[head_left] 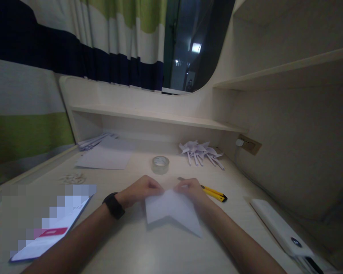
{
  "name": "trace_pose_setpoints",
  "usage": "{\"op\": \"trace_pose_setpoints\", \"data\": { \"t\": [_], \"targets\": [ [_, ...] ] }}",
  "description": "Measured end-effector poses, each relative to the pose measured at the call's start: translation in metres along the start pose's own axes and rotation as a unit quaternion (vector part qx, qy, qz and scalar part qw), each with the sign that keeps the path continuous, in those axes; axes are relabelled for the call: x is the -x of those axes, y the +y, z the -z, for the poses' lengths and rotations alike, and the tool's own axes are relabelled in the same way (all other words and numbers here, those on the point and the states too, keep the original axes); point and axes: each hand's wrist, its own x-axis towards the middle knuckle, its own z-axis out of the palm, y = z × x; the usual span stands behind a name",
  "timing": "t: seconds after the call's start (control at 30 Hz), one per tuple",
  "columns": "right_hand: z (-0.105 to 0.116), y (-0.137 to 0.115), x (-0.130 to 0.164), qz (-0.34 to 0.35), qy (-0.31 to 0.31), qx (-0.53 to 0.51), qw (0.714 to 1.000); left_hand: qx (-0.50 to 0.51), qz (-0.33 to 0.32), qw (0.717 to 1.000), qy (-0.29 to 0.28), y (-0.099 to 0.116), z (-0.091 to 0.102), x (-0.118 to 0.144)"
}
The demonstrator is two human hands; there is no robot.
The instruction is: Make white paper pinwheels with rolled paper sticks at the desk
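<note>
A white sheet of paper point(170, 207), cut or folded into a pointed shape with a notch at its near side, is held between my two hands above the desk. My left hand point(144, 189), a black band on its wrist, pinches the far left edge. At the far right edge my right hand point(190, 190) grips the same paper with fingers closed. Partly hidden behind the right hand lies a yellow utility knife point(215, 193), its blade tip showing past the fingers. Just beyond the hands a roll of clear tape point(160, 164) rests on the desk.
Several paper pinwheels point(200, 151) lie at the back right. Paper sheets point(105, 154) and rolled paper sticks are at the back left, near small pale pieces point(72, 178). A tablet-like screen point(57, 228) lies left, a white device point(280, 226) right, below a wall socket point(249, 144).
</note>
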Motion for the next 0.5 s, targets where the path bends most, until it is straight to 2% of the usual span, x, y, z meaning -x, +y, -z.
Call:
{"op": "trace_pose_setpoints", "data": {
  "t": [0.27,0.43,0.5],
  "targets": [
    [0.018,-0.012,-0.004,-0.007,-0.016,-0.023,1.000,0.012,0.041,0.999,-0.016,0.005,0.009,0.010],
    [0.019,-0.014,-0.006,-0.021,0.000,-0.041,0.999,-0.043,0.070,0.995,-0.060,0.025,0.037,0.028],
    [0.015,-0.014,-0.005,-0.027,0.012,-0.058,0.998,-0.069,0.090,0.993,-0.026,0.034,0.049,0.032]
  ]
}}
